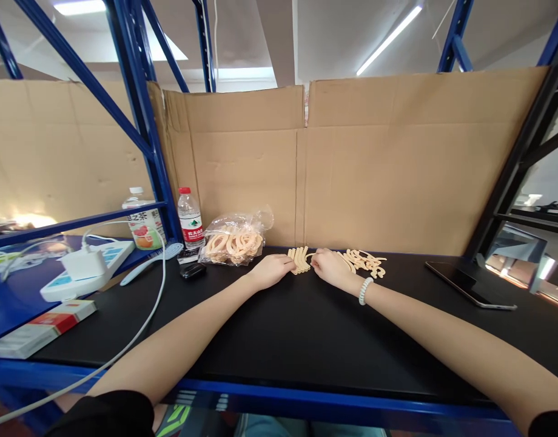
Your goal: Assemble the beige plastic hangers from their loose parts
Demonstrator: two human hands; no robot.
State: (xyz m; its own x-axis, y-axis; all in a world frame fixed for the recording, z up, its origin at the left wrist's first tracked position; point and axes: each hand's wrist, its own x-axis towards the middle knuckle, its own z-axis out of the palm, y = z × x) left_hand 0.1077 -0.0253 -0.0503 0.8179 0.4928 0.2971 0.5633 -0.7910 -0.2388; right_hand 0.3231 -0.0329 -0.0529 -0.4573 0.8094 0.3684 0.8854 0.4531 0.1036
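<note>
On the black tabletop, several pale, wavy wooden-looking strips lie side by side in a neat row between my hands. My left hand is closed at the row's left edge, its fingertips pinching the outermost strip. Just right of the row, my right hand has its fingers curled together, with the end of a thin pale curved piece showing at the fingertips. Beyond the right hand lies a loose pile of similar curved pieces, partly hidden by that hand.
A clear bag of pale ring-like pieces and a red-capped water bottle stand back left. A black small object, white cable, power strip and box are left. A phone lies right; cardboard walls the back.
</note>
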